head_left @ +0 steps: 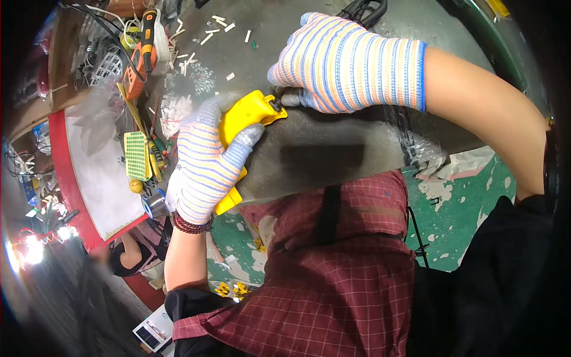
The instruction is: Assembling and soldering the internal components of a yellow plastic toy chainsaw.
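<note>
My left hand point(205, 152), in a striped knit glove with grey fingertips, is closed around a yellow plastic casing point(245, 113). Its thumb presses along the near side, and a lower yellow part shows below the palm. A small black piece point(275, 105) sits at the casing's right end. My right hand point(333, 65), gloved alike, comes in from the right with its fingers curled. One of its fingertips meets that black piece; whatever else lies inside the fingers is hidden. Both hands are above the dark grey bench top point(267, 169).
Small white strips point(206, 39) lie scattered across the bench. Leftward are an orange meter point(135, 78), a yellow-black screwdriver point(148, 35), a sheet of green dots point(137, 156), a spool point(154, 204) and a red-edged white board point(98, 178). Black cable point(372, 11) lies behind my right hand.
</note>
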`<act>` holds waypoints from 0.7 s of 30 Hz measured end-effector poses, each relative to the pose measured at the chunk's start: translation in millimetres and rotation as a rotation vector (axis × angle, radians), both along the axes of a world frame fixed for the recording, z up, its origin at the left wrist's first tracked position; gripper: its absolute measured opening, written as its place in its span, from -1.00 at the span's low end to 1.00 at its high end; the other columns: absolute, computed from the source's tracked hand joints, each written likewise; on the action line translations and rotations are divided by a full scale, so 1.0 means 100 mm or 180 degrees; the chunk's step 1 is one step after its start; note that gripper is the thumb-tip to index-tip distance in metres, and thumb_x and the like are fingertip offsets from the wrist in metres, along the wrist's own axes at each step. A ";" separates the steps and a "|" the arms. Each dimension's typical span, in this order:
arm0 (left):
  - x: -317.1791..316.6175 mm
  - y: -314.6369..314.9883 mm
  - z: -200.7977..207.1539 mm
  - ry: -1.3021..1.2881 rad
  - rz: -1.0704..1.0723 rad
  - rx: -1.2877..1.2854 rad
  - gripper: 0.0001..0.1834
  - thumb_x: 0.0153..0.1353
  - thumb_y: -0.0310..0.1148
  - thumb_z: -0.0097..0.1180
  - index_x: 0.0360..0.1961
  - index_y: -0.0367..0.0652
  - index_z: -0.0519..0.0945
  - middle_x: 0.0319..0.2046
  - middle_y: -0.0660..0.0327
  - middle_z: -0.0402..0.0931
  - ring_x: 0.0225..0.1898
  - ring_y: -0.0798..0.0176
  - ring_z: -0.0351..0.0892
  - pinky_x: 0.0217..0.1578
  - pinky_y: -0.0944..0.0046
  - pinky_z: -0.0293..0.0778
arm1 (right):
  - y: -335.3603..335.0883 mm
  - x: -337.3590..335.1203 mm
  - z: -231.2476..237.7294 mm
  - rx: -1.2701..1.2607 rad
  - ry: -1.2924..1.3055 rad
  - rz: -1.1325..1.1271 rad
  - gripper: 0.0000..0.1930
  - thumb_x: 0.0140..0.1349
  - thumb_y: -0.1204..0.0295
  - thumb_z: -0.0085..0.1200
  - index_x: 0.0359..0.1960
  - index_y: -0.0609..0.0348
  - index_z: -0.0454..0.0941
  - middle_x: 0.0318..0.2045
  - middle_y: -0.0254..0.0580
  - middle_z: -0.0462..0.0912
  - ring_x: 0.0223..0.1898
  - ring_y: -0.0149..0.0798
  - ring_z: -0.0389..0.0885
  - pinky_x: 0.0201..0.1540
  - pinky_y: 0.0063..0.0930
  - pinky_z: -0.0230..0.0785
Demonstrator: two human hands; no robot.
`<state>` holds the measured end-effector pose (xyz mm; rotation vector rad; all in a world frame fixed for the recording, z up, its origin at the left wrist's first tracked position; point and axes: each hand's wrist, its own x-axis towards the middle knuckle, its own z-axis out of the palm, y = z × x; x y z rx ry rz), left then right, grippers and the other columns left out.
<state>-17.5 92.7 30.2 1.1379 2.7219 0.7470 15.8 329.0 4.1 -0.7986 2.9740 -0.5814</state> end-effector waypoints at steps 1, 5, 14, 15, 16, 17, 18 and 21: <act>0.02 0.06 0.07 -0.0306 0.0130 -0.0280 -0.57 0.08 -0.33 0.35 -0.03 -0.24 0.54 -0.20 0.07 0.56 -0.13 0.11 0.55 -0.04 0.19 0.43 | -0.01 0.00 0.01 0.0125 -0.0084 -0.0015 -0.78 0.23 0.13 0.10 -0.30 -0.05 0.65 -0.49 -0.15 0.64 -0.31 -0.03 0.65 -0.12 -0.17 0.35; 0.05 0.10 0.10 -0.0595 0.0275 -0.0518 -0.56 0.13 -0.42 0.31 0.04 -0.25 0.50 -0.10 0.14 0.52 -0.03 0.24 0.49 0.08 0.24 0.37 | -0.01 0.03 0.01 0.0200 -0.0187 -0.0017 -0.77 0.26 0.14 0.04 -0.29 -0.06 0.63 -0.52 -0.14 0.63 -0.33 -0.04 0.65 -0.13 -0.16 0.32; 0.00 0.07 0.01 -0.0159 0.0100 -0.0549 -0.55 0.06 -0.33 0.36 -0.03 -0.24 0.55 -0.22 0.04 0.56 -0.15 0.07 0.55 -0.05 0.14 0.43 | -0.04 -0.05 0.11 0.0357 -0.0476 0.0107 -0.75 0.26 0.17 0.01 -0.21 -0.04 0.66 -0.47 -0.15 0.67 -0.34 -0.04 0.65 -0.11 -0.19 0.32; -0.01 0.07 -0.02 0.0197 -0.0029 -0.0538 -0.53 0.01 -0.22 0.40 -0.08 -0.23 0.58 -0.32 -0.06 0.60 -0.27 -0.09 0.61 -0.19 0.06 0.49 | -0.05 -0.06 0.15 0.0499 -0.0571 0.0131 -0.74 0.27 0.17 0.01 -0.20 -0.04 0.66 -0.44 -0.14 0.68 -0.32 -0.03 0.66 -0.10 -0.18 0.34; -0.01 0.07 -0.02 0.0193 -0.0039 -0.0532 -0.53 0.01 -0.22 0.40 -0.08 -0.23 0.58 -0.32 -0.06 0.60 -0.27 -0.09 0.61 -0.19 0.06 0.49 | -0.05 -0.05 0.18 0.0642 -0.0670 0.0148 -0.73 0.27 0.16 0.00 -0.20 -0.04 0.67 -0.41 -0.14 0.69 -0.29 -0.02 0.67 -0.10 -0.17 0.37; 0.00 0.07 -0.02 0.0187 -0.0014 -0.0555 -0.53 0.01 -0.23 0.40 -0.08 -0.22 0.58 -0.32 -0.06 0.60 -0.27 -0.10 0.60 -0.19 0.04 0.48 | -0.05 -0.06 0.19 0.0649 -0.0676 0.0138 -0.73 0.27 0.16 0.00 -0.20 -0.04 0.67 -0.41 -0.14 0.69 -0.29 -0.02 0.67 -0.10 -0.17 0.37; 0.00 0.07 -0.02 0.0180 0.0010 -0.0576 -0.53 0.00 -0.24 0.40 -0.07 -0.21 0.58 -0.33 -0.06 0.60 -0.28 -0.11 0.60 -0.19 0.03 0.47 | -0.04 -0.06 0.20 0.0571 -0.0770 0.0135 -0.72 0.27 0.15 0.00 -0.20 -0.03 0.67 -0.38 -0.12 0.70 -0.26 0.00 0.67 -0.09 -0.17 0.40; -0.02 0.03 -0.04 0.0175 -0.0014 -0.0515 -0.53 -0.02 -0.26 0.41 -0.08 -0.20 0.59 -0.32 -0.05 0.60 -0.26 -0.12 0.59 -0.17 0.03 0.46 | -0.07 -0.23 0.12 0.0665 -0.0800 0.0349 -0.71 0.26 0.14 0.00 -0.21 -0.01 0.68 -0.34 -0.09 0.71 -0.20 0.02 0.67 -0.07 -0.16 0.45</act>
